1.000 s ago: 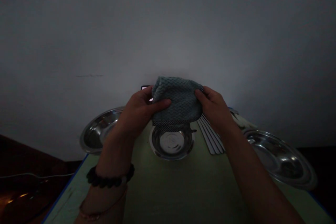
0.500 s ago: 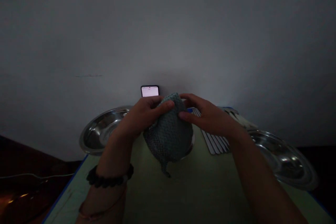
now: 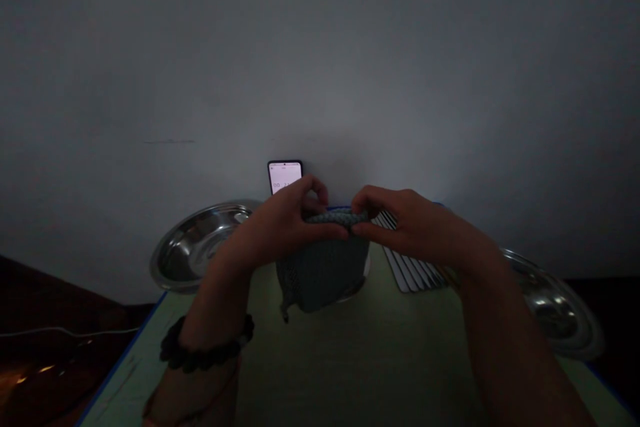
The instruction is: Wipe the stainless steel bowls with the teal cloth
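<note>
A grey-green textured cloth (image 3: 330,273) hangs from both hands over the middle of the table, its upper edge folded. My left hand (image 3: 295,217) pinches the left part of that fold between thumb and fingers. On the right, my right hand (image 3: 395,217) grips the other end, its thumb almost meeting the left thumb. A small tag or loop dangles at the cloth's lower left corner. Behind the cloth, the rim of a pale round object (image 3: 367,267) shows; the rest of it is hidden.
A steel basin (image 3: 167,267) stands at left, another steel basin (image 3: 565,320) at right, partly behind my forearm. Several flat metal strips with pale handles or blades (image 3: 410,273) lie right of the cloth. A lit phone (image 3: 285,173) leans on the wall (image 3: 320,67). The table (image 3: 350,373) is pale green, blue-edged.
Both hands have tilted the cloth so its folded top edge faces me, and the thumbs have come closer together. The dangling corner has swung left. More of the phone shows.
</note>
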Action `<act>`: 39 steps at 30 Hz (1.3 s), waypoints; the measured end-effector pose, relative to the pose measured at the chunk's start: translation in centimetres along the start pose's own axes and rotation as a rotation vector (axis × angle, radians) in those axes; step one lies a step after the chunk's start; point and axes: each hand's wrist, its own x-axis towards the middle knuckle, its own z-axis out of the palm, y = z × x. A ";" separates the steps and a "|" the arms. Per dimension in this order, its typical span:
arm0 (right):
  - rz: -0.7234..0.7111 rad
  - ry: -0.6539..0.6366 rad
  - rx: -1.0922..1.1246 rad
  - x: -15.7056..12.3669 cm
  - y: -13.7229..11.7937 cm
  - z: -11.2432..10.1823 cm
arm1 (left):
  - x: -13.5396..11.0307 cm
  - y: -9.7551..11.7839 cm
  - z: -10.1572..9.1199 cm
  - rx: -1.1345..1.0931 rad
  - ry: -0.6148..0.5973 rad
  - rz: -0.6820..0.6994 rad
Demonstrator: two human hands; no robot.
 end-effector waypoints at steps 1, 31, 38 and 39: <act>0.021 0.003 -0.009 0.0 0.1 -0.1 | -0.1 -0.1 -0.1 -0.005 -0.005 0.004; 0.395 0.541 0.571 1.0 2.1 -0.2 | 0.8 -4.6 -0.5 0.393 -0.145 -0.288; 0.402 0.964 0.717 2.1 3.3 0.2 | 1.8 -7.8 1.4 0.490 -0.270 -0.443; 0.410 0.962 0.721 2.2 3.5 0.3 | 1.9 -7.8 1.5 0.466 -0.283 -0.457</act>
